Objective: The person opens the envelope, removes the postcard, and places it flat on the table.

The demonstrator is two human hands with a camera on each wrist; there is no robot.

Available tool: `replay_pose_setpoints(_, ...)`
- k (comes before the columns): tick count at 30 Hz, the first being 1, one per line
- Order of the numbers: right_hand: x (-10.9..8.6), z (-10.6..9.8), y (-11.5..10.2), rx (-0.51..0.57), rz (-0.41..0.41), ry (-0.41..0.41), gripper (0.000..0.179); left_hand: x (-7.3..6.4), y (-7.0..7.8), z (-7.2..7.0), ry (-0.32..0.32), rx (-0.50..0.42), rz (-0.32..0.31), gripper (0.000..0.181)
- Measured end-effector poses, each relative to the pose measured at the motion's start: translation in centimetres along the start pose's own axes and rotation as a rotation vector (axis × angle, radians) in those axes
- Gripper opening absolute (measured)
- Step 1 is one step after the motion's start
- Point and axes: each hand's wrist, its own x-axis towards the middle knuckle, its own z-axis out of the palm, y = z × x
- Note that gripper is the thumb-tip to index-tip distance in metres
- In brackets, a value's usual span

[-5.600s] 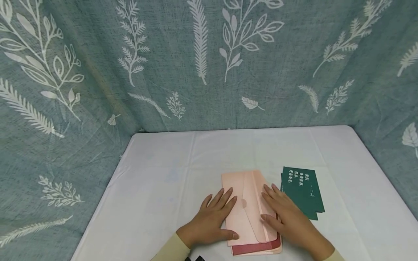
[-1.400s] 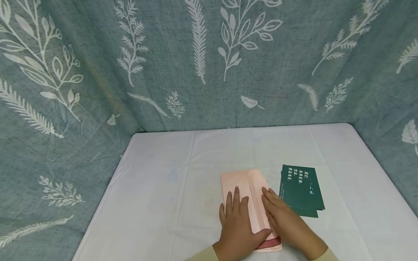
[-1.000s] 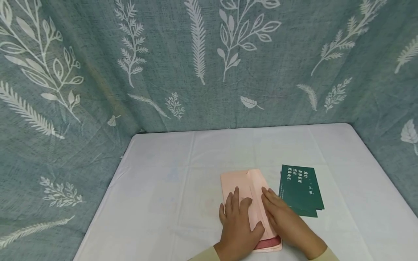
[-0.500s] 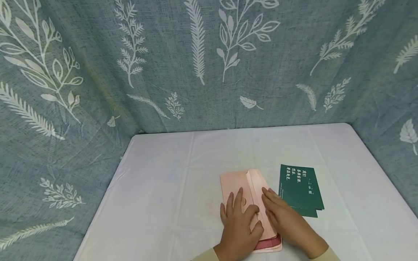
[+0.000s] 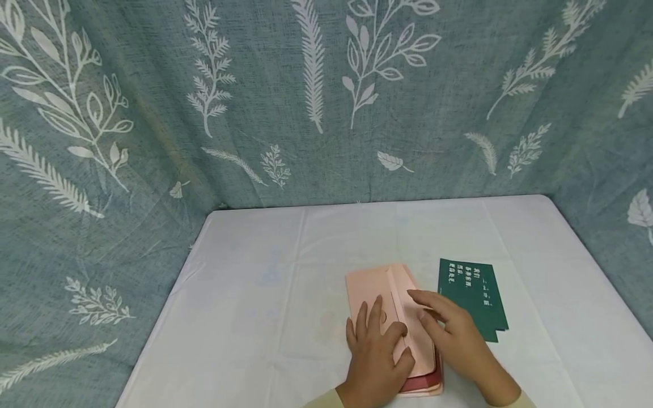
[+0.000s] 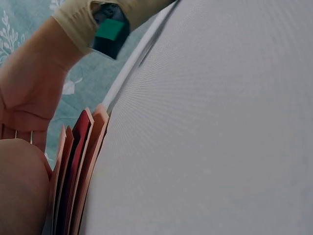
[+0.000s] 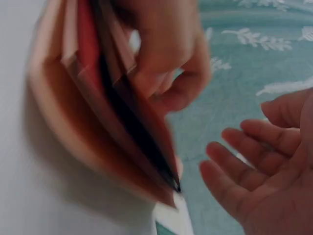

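A pale pink envelope (image 5: 368, 279) lies uppermost on a small stack on the table, a dark red envelope (image 5: 422, 382) poking out below its near edge. My left hand (image 5: 374, 357) rests on the pink envelope with fingers spread, its index finger bent at the seam of the flap. On the other side, my right hand (image 5: 459, 334) hovers at the stack's right edge, fingers loosely bent, index fingertip over the flap strip. In the right wrist view, its palm (image 7: 264, 181) faces the fanned edges of the stack (image 7: 88, 117), holding nothing.
Two dark green cards (image 5: 474, 292) with white lettering overlap just right of the stack. White cloth covers the table (image 5: 245, 294), and a green leaf-patterned curtain (image 5: 285, 102) hangs behind and at the sides.
My left hand has shifted right over the envelope, and its index finger has bent. A wide flap edge seen earlier no longer shows on top. My right hand has just lifted, thumb and index parting.
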Motion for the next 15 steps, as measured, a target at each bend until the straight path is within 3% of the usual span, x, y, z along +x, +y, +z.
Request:
replay_pose_setpoints(2, 0.5, 0.0, 0.0, 0.181, 0.088, -0.042, 0.033, 0.0, 0.0, 0.0, -0.004, 0.005, -0.005, 0.020)
replay_pose_setpoints(6, 1.9, 0.0, 0.2, 0.461, 0.362, -0.113, 0.042, 0.0, 0.2, -0.2, -0.023, 0.002, -0.018, 0.021)
replay_pose_setpoints(10, 3.0, 0.2, 1.2, 0.571, 0.561, -0.125, 0.046, 0.1, 0.3, -0.3, -0.060, -0.011, -0.041, 0.022)
replay_pose_setpoints(15, 3.8, 0.3, 2.8, 0.662, 0.642, -0.139, 0.047, 0.0, 0.3, -0.3, -0.032, -0.014, -0.029, 0.024)
